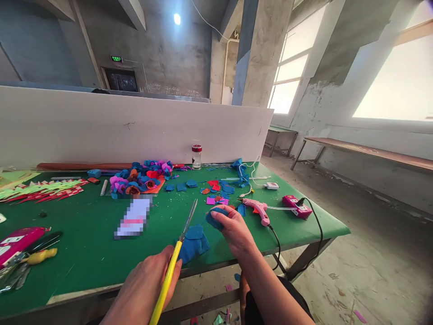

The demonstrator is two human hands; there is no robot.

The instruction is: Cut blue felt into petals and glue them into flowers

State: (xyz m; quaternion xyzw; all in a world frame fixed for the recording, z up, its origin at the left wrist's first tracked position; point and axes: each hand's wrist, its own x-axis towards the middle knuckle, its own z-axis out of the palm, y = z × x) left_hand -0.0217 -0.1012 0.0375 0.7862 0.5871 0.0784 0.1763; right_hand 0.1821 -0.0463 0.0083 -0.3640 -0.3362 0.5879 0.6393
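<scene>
My left hand (pixel 149 280) is closed on the yellow handle of a pair of scissors (pixel 179 248) at the near edge of the green table (pixel 94 243). The blades point away from me and lie over the table. My right hand (pixel 233 228) is closed on a rounded piece of blue felt (pixel 214 215), held just above the table. A stack of blue felt pieces (pixel 194 243) lies between my two hands, near the table edge.
A pink glue gun (pixel 259 210) and pink power strip (pixel 297 206) lie to the right. Felt flowers (pixel 142 178), scattered felt scraps (pixel 216 189), a small jar (pixel 196 156), paper strips (pixel 40 189) and tools (pixel 30 257) at left. A white partition (pixel 128 126) backs the table.
</scene>
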